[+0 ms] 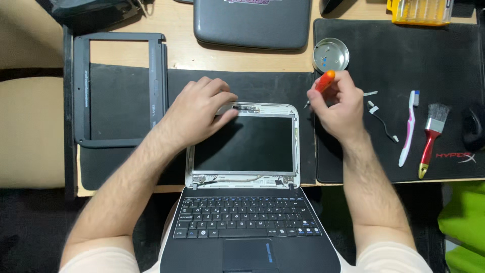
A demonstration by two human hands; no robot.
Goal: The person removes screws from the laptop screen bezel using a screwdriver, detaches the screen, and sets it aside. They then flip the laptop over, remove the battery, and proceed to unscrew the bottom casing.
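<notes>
Already we have the small laptop (pixel 242 202) opened flat at the worktop's near edge, its bezel frame (pixel 121 88) off and lying to the left on the black mat (pixel 283 83). Our left hand (pixel 199 114) presses flat, fingers spread, on the bare screen panel's (pixel 245 144) top edge. Our right hand (pixel 338 106) is clamped on an orange-handled screwdriver (pixel 323 83) (tip near the upper right corner). The panel still sits in its lid; a round metal dish (pixel 331 54) waits just beyond.

Wooden desk under mats and laptop parts

The light wooden desk (pixel 177 25) carried a black mat (pixel 121 106) on its left with a detached screen bezel (pixel 118 88), a larger black mat (pixel 419 65) on its right, and a closed grey laptop (pixel 251 23) at its far edge.
</notes>
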